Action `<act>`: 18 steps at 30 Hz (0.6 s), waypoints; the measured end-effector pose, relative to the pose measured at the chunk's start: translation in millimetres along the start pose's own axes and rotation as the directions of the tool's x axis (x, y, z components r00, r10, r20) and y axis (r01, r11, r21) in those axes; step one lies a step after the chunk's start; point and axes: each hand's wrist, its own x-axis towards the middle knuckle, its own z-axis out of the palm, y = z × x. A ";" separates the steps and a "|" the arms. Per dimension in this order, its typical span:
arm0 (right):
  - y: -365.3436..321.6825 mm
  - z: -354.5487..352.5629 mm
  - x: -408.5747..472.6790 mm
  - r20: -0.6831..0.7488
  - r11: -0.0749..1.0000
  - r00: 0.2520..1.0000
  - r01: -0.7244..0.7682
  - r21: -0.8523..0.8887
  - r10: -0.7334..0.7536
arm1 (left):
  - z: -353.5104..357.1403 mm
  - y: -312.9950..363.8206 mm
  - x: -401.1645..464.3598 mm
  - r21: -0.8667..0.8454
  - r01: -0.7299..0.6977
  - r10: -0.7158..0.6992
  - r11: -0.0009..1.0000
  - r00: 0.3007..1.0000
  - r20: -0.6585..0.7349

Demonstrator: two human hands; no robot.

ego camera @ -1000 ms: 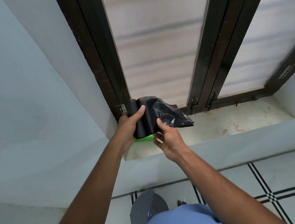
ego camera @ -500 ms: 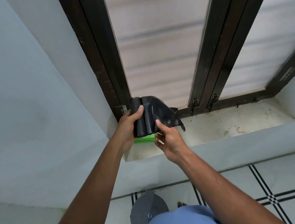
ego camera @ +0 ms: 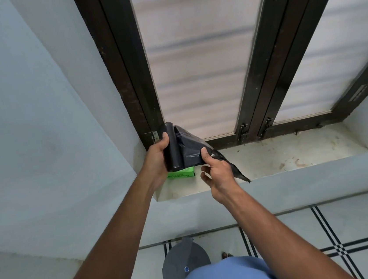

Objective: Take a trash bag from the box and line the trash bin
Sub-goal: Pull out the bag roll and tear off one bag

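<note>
My left hand (ego camera: pixel 156 159) grips a black roll of trash bags (ego camera: pixel 171 148) upright above the window sill. From the roll a loose black bag (ego camera: pixel 192 147) stretches to the right, and my right hand (ego camera: pixel 218 173) pinches its edge between thumb and fingers; a corner of the bag hangs down past the sill's front. The green box (ego camera: pixel 181 174) lies on the sill just below the roll, mostly hidden by my left hand. The grey trash bin (ego camera: pixel 184 262) with its lid stands on the floor below, partly behind my blue shirt.
The stained sill (ego camera: pixel 283 155) runs to the right under a dark-framed window (ego camera: pixel 261 84) with frosted panes. A pale wall (ego camera: pixel 28 134) closes in on the left. White floor tiles with black lines (ego camera: pixel 350 235) lie below.
My right hand has drawn the bag further out and down to the right, so more sheet is unrolled and a corner now hangs over the sill's edge. The left hand stays on the roll.
</note>
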 end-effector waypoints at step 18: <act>8.9 6.2 -15.0 0.087 0.992 0.995 0.050 -0.112 -0.041 | 10.2 -3.1 -9.2 0.048 -0.049 0.048 0.998 0.998 0.031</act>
